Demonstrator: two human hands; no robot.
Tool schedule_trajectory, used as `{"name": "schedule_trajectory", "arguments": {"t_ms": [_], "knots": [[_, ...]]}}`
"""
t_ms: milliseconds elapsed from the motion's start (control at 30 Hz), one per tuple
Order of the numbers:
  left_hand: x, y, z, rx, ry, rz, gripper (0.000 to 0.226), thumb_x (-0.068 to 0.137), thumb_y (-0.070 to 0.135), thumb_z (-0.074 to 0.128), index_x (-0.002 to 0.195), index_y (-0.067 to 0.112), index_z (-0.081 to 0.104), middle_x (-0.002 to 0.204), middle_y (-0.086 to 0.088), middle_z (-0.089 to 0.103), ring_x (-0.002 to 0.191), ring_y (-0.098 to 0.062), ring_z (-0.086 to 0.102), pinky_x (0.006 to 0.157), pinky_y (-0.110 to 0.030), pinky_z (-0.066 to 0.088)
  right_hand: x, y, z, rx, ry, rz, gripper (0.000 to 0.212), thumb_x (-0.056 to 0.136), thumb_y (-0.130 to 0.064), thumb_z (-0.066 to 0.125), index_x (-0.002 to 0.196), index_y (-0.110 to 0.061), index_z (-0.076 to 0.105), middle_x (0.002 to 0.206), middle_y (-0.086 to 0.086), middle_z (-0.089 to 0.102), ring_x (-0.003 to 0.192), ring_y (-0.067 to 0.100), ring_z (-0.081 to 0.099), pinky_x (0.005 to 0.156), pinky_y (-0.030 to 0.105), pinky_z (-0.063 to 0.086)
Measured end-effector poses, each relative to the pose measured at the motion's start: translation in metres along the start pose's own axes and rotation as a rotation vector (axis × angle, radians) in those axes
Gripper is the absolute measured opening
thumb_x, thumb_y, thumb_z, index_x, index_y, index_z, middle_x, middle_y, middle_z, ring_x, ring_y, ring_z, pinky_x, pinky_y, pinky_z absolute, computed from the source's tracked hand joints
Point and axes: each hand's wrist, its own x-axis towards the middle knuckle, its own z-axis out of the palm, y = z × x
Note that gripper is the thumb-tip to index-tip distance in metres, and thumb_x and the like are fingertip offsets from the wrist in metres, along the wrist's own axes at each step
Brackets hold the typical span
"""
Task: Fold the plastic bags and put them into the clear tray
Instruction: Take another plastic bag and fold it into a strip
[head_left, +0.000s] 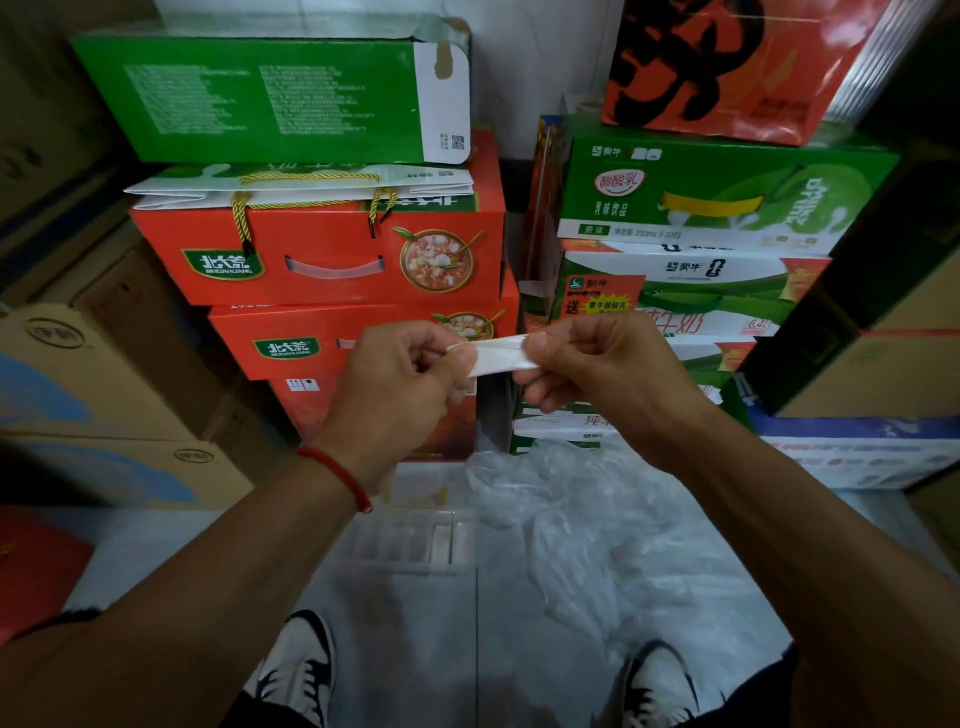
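Note:
A white plastic bag folded into a narrow strip (500, 355) is stretched between my two hands at chest height. My left hand (400, 387) pinches its left end with curled fingers. My right hand (597, 366) pinches the right end. Below them on the tiled floor lies the clear tray (410, 540), with folded bags showing faintly inside it. To the tray's right spreads a loose heap of crumpled clear plastic bags (592, 525).
Stacked cartons wall the space: red gift boxes (322, 249) ahead, green milk boxes (691, 197) at right, brown cartons (93, 384) at left. My two shoes (298, 670) stand on the floor near the bottom edge.

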Motion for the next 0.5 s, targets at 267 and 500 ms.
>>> {"name": "schedule_trajectory", "arguments": {"t_ms": [267, 500], "knots": [[-0.017, -0.004, 0.014, -0.138, -0.014, -0.097, 0.009, 0.097, 0.009, 0.067, 0.101, 0.002, 0.072, 0.068, -0.002, 0.07, 0.059, -0.01, 0.062, 0.053, -0.021, 0.05, -0.011, 0.006, -0.002, -0.051, 0.102, -0.005, 0.014, 0.098, -0.011, 0.069, 0.098, 0.003, 0.073, 0.081, 0.018, 0.077, 0.067, 0.027, 0.072, 0.069, 0.041, 0.063], [-0.033, -0.016, 0.008, -0.28, 0.046, -0.272, 0.006, 0.096, 0.012, 0.069, 0.094, 0.007, 0.073, 0.07, -0.003, 0.07, 0.059, -0.012, 0.058, 0.051, -0.021, 0.049, -0.012, 0.022, 0.008, -0.073, 0.025, 0.024, 0.015, 0.101, -0.009, 0.064, 0.103, 0.004, 0.07, 0.083, 0.014, 0.078, 0.078, 0.028, 0.076, 0.074, 0.037, 0.065]]}}
